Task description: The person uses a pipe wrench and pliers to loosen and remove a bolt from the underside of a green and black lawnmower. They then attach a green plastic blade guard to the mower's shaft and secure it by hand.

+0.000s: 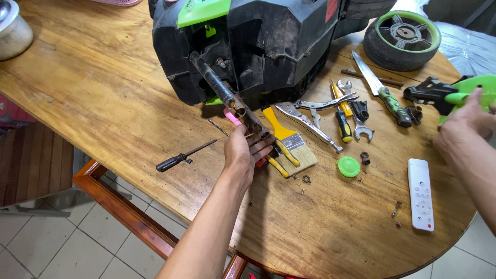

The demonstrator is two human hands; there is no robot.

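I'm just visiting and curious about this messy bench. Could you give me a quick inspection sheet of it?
Surface: round wooden table, scuffed.
Job's things: black machine body with a metal axle sticking out.
Clutter: paintbrush, locking pliers, spanner, knife, screwdriver, wheel, white remote, green cap.
Grippers: left hand at the axle's end; right hand on a green part.
Cables: nothing seen.
Surroundings: tiled floor.

1. A rusty dark metal rod (227, 95) slants out of the black plastic body toward the near table edge; its lower end lies in the curled left hand (245, 150)
2. A green and black plastic part (449, 95) sits under the right hand (465, 126) at the table's right edge
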